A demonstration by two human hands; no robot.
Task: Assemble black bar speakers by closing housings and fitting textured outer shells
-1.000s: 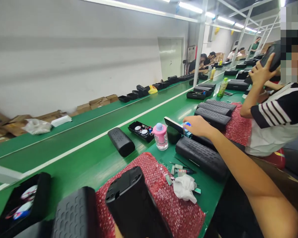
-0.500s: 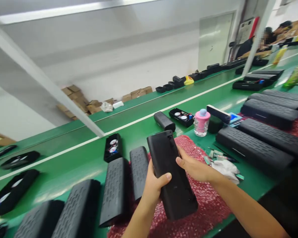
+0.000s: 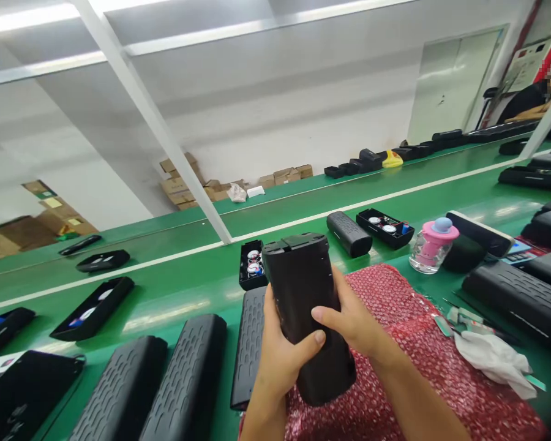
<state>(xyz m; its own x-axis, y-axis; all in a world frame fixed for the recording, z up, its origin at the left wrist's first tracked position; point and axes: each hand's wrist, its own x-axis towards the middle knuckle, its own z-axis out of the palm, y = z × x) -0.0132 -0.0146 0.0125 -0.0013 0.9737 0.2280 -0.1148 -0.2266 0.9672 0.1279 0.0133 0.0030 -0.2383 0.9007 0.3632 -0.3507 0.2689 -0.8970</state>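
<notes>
Head view: the left hand [image 3: 280, 362] and the right hand [image 3: 354, 324] grasp a black case [image 3: 308, 294] between them, fingers wrapped round its sides and both thumbs pressed on its smooth near face. The case is held up at a tilt, above the near-left part of a red bubbled sheet [image 3: 395, 334] that lies on the green worktop [image 3: 165, 309].

Just left of the held case, a ridged case [image 3: 249, 349] lies near the left forearm, and farther left two textured cases [image 3: 151, 383] lie side by side. Beyond the held case is an open housing [image 3: 245, 272] with round white parts inside; to its right, farther back, a small closed case [image 3: 349, 234] lies beside an opened case [image 3: 383, 229] with similar round parts and a blue piece.

Right of these stands a clear bottle [image 3: 431, 246] with a pink top and a blue knob, and a flat dark panel [image 3: 480, 234] with a pale edge leans behind it. A crumpled white cloth [image 3: 493, 360] overlaps the sheet's right side, next to some small items [image 3: 471, 321], probably tubes, though they are blurred. A long dark case [image 3: 518, 303] lies beyond them.
</notes>
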